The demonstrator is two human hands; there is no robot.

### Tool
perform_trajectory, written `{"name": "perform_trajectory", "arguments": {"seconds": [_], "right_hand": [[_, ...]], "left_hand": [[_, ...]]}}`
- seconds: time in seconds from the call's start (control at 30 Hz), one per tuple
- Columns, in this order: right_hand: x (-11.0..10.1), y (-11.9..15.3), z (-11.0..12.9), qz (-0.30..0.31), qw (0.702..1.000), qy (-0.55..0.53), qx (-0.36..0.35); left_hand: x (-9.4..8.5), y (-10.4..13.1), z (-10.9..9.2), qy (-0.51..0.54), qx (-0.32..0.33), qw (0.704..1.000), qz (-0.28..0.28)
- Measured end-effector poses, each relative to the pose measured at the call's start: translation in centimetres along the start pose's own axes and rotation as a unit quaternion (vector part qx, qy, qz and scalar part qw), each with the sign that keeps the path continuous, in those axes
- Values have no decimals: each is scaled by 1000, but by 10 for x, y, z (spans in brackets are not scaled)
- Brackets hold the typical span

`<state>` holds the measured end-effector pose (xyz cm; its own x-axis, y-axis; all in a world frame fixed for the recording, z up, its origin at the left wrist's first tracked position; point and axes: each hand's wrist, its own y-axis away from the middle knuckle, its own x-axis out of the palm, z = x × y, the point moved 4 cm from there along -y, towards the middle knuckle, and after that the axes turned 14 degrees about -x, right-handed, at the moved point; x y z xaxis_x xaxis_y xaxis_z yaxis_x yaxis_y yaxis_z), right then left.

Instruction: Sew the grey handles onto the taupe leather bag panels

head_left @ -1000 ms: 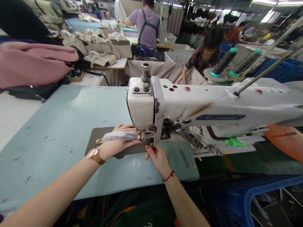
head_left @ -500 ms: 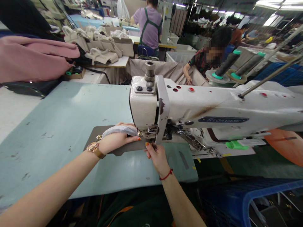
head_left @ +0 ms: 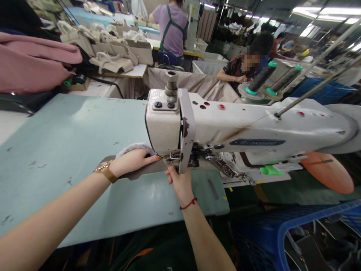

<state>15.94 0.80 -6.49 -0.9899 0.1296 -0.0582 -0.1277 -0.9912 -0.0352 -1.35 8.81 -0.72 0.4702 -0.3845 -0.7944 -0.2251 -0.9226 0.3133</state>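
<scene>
A white sewing machine (head_left: 211, 120) stands over a pale green tabletop (head_left: 84, 120). Under its needle end lies a flat grey-brown panel (head_left: 146, 170) with a handle wrapped in white (head_left: 132, 147). My left hand (head_left: 132, 162), with a gold watch at the wrist, rests on the panel and handle, its fingers partly hidden behind the wrapped handle. Close to the presser foot is my right hand (head_left: 180, 180), fingers bent together at the panel's right end; its fingertips are partly covered by the machine, and what they hold cannot be made out.
A blue crate (head_left: 282, 233) with dark pieces stands at the lower right. Thread cones (head_left: 262, 79) rise behind the machine. Beige bags (head_left: 113, 49) and pink material (head_left: 34, 62) lie at the back left. Two people (head_left: 172, 30) (head_left: 248, 64) work beyond.
The view has shifted, so the machine sits further left. My right hand has moved up closer to the needle area, its fingertips now behind the machine's guard. The person behind has raised a hand.
</scene>
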Motion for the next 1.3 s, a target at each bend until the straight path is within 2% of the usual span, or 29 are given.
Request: {"name": "perform_trajectory", "arguments": {"seconds": [0.07, 0.1, 0.17, 0.2, 0.23, 0.27, 0.3, 0.33, 0.4, 0.47, 0.5, 0.53, 0.6, 0.67, 0.8, 0.87, 1.0, 1.13, 1.3], "right_hand": [[0, 0, 4, -7, 1000, 20, 1], [-1, 1, 7, -11, 1000, 27, -2], [-1, 1, 9, -15, 999, 35, -9], [-1, 1, 10, -15, 999, 38, -11], [-2, 1, 10, -14, 999, 41, -14], [-2, 1, 10, -10, 999, 44, -18], [-1, 1, 10, -4, 999, 47, -23], [-1, 1, 11, 1, 998, 51, -28], [-1, 0, 11, 6, 998, 58, -32], [-1, 0, 11, 2, 998, 60, -22], [-1, 1, 12, -2, 998, 60, -16], [-2, 1, 13, -6, 998, 62, -12], [-1, 1, 14, -7, 997, 73, -6], [-1, 2, 14, -6, 996, 87, -5], [-2, 6, 11, 3, 998, 66, -11], [-6, 12, 5, 17, 999, 28, 8], [-24, 30, -14, 58, 996, -20, 64], [-42, 50, -42, 107, 989, 13, 102], [-45, 66, -74, 134, 983, 51, 114]], "left_hand": [[1, 13, -4, -57, 37, 997, -19], [2, 23, -5, -63, 53, 995, -51], [11, 50, -4, -4, 71, 988, -135], [21, 65, -2, 57, 72, 982, -164], [35, 77, 1, 136, 62, 975, -167], [54, 86, 4, 221, 37, 964, -142], [75, 90, 7, 313, 3, 946, -86], [97, 91, 8, 410, -37, 911, -23], [130, 84, 4, 580, -89, 807, 58], [143, 66, -3, 685, -99, 717, 81], [143, 55, -6, 709, -100, 693, 82], [142, 46, -8, 718, -107, 683, 84], [138, 33, -8, 704, -139, 691, 86], [133, 28, -5, 672, -165, 718, 75], [130, 30, 4, 592, -178, 784, 48], [127, 32, 4, 572, -183, 798, 48], [118, 32, -6, 589, -164, 788, 73], [114, 33, -14, 615, -146, 771, 81], [112, 36, -18, 618, -146, 769, 72]]}}
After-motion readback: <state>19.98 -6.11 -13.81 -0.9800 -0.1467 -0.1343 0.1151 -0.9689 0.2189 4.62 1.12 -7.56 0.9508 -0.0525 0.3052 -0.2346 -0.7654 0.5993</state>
